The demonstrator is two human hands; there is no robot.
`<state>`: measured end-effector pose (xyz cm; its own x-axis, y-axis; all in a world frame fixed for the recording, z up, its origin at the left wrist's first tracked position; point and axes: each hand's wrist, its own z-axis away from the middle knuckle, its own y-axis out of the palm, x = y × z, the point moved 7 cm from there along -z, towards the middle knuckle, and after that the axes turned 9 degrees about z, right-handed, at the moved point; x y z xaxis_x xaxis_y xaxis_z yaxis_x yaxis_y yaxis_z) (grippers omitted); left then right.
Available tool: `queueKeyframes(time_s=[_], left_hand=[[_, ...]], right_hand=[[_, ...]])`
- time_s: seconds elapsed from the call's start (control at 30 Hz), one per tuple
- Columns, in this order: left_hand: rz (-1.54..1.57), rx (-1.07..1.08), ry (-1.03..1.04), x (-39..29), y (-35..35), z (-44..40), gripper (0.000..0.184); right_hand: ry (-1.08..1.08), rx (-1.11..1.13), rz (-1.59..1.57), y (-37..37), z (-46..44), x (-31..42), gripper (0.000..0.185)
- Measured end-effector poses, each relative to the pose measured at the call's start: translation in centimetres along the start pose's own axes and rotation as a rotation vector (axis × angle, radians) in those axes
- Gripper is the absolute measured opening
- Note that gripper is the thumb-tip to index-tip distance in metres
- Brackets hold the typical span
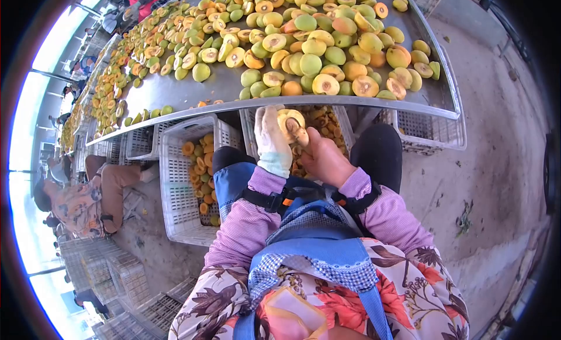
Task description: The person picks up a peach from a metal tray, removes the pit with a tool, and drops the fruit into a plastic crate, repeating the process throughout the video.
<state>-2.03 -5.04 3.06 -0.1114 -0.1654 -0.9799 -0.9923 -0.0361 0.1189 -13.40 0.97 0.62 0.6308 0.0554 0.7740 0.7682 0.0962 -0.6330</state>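
A cut apricot half (286, 117), its flat face showing a brown pit hollow, is held at the table's front edge in my left hand (270, 136), which wears a pale glove. My bare right hand (328, 159) is closed, with its thumb and fingertips up against the fruit's lower right side. Whatever those fingers pinch is too small and hidden to name. Just beyond my hands, many apricot halves (310, 64) lie heaped on a metal table (222, 106), some cut face up, some skin up. Below my hands, a crate (345, 121) between my knees contains orange apricot pieces (318, 119).
A white plastic crate (175, 211) with apricot halves stands left of my knees. Another crate (418, 126) sits under the table's right corner. A seated person (87, 205) is at the left, near stacked crates (102, 264). Concrete floor (467, 164) extends to the right.
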Motion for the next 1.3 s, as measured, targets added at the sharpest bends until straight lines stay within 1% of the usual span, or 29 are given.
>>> queueKeyframes(time_s=[0.07,0.1,0.13,0.17,0.2,0.23,0.27,0.3,0.33,0.4,0.43,0.47,0.5,0.53,0.57,0.6,0.63,0.67,0.7,0.73,0.77,0.87,0.97,1.0,1.13,1.23,1.3], left_hand=[[0.491,0.052,-0.416,4.3,0.5,0.2,0.026],[0.650,-0.015,-0.460,5.0,1.0,0.6,0.026],[0.738,0.180,-0.442,4.9,1.6,0.8,0.026],[0.654,0.151,-0.411,7.3,0.8,0.5,0.028],[0.630,0.071,-0.475,7.0,0.5,0.6,0.029],[0.619,-0.008,-0.567,7.3,0.6,1.3,0.030],[0.583,0.030,-0.472,8.9,0.6,1.2,0.031],[0.549,0.075,-0.392,8.9,0.5,0.7,0.032],[0.424,0.130,-0.316,8.9,0.0,0.6,0.030],[0.692,0.140,-0.544,8.7,-0.1,0.8,0.028],[0.825,0.148,-0.671,8.6,0.2,0.9,0.027],[1.048,0.211,-0.831,7.5,0.7,1.0,0.023],[1.078,0.192,-0.778,6.1,0.2,0.9,0.023],[1.116,0.173,-0.744,5.6,0.1,0.8,0.024],[1.066,0.018,-0.757,5.9,-0.5,1.1,0.026],[1.045,0.007,-0.699,6.0,-0.9,0.7,0.029],[0.978,-0.053,-0.637,6.1,-1.6,0.6,0.030],[0.992,-0.003,-0.644,6.2,-1.5,0.3,0.032],[1.002,-0.020,-0.617,5.6,-1.5,0.5,0.035],[0.972,0.028,-0.601,5.3,-1.1,0.7,0.031],[0.939,0.071,-0.584,5.1,-0.9,1.0,0.028],[0.926,0.023,-0.650,5.4,0.2,1.9,0.039],[0.826,-0.054,-0.654,5.8,0.5,2.5,0.040],[0.798,-0.083,-0.624,5.9,0.4,2.4,0.041],[0.771,-0.093,-0.605,6.4,0.7,2.6,0.041],[0.613,-0.061,-0.404,6.0,0.3,2.0,0.038],[0.577,-0.079,-0.340,5.9,0.0,1.9,0.036]], right_hand=[[0.033,-0.009,-0.090,0.5,0.0,-1.2,0.029],[-0.050,-0.105,-0.143,0.6,0.0,-2.1,0.043],[-0.093,-0.107,-0.303,1.4,-0.3,-3.1,0.053],[-0.077,-0.108,-0.236,0.9,-0.5,-2.6,0.054],[0.026,-0.037,-0.215,1.3,-0.8,-3.5,0.049],[0.182,0.037,-0.339,2.3,-0.9,-5.2,0.041],[0.256,0.075,-0.353,1.0,-0.7,-3.6,0.035],[0.150,-0.040,-0.306,0.2,-0.8,-3.2,0.031],[0.113,-0.051,-0.279,0.1,-1.1,-3.8,0.030],[0.072,-0.083,-0.242,-0.4,-1.0,-3.0,0.026],[-0.008,-0.137,-0.182,-0.4,-1.2,-2.1,0.026],[-0.071,-0.196,-0.116,-0.6,-1.3,-1.7,0.026],[-0.110,-0.258,-0.043,-0.9,-0.8,-1.8,0.026],[-0.100,-0.274,-0.242,-0.7,-0.4,-1.8,0.026],[-0.086,-0.307,-0.438,-0.5,0.1,-1.9,0.025],[-0.053,-0.260,-0.385,0.1,1.0,-2.3,0.024],[-0.038,-0.211,-0.337,0.6,1.4,-2.4,0.024],[0.043,-0.158,-0.317,0.5,2.2,-1.6,0.023],[0.112,-0.097,-0.304,0.4,2.7,-0.8,0.022],[0.016,-0.137,-0.303,1.0,2.8,-0.6,0.023],[0.010,-0.144,-0.278,1.2,2.8,-0.4,0.024],[0.002,-0.129,-0.206,1.1,1.9,-0.5,0.027],[0.037,-0.080,-0.208,1.2,1.5,-0.1,0.027],[0.026,-0.104,-0.193,1.4,1.4,-0.2,0.027],[0.052,-0.096,-0.254,1.5,1.4,-0.1,0.025],[0.031,-0.086,-0.283,1.4,1.3,-0.2,0.024],[-0.003,-0.094,-0.288,1.4,1.2,-0.3,0.024]])
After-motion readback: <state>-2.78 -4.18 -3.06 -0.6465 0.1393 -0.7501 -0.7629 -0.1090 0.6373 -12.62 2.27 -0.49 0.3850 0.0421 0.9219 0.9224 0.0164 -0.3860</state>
